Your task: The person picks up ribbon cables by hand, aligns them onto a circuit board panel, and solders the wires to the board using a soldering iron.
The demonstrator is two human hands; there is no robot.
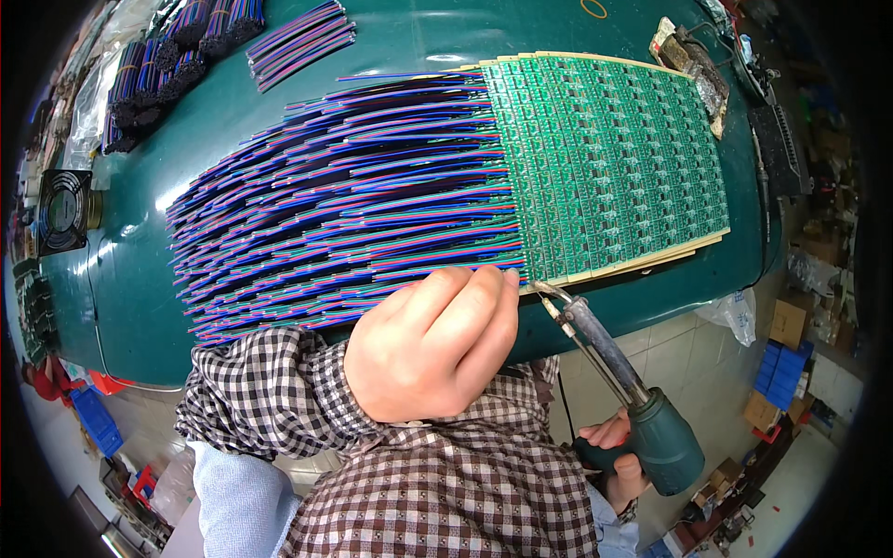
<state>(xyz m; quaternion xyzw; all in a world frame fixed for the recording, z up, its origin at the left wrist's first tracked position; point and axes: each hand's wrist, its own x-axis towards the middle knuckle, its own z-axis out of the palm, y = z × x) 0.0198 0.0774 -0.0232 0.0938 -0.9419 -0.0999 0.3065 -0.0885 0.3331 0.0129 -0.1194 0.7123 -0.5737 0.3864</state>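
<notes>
My left hand (437,344) is closed in a pinch at the near left corner of the green circuit boards (614,158). Its fingertips press on a thin wire end at the board edge, mostly hidden behind the fingers. My right hand (614,456) grips the dark green handle of a soldering gun (662,442). The gun's bent metal tip meets the near corner of the boards, just right of my left fingertips. Many red, blue, green and black wires (353,205) run leftward from the boards' left edge in dense, overlapping rows.
A loose bunch of wires (302,42) lies at the back, with tied wire bundles (172,65) farther left. A small black fan (65,212) stands at the left table edge. At the back right sits a soldering stand (693,74) with a stained block. The green table (130,307) curves around.
</notes>
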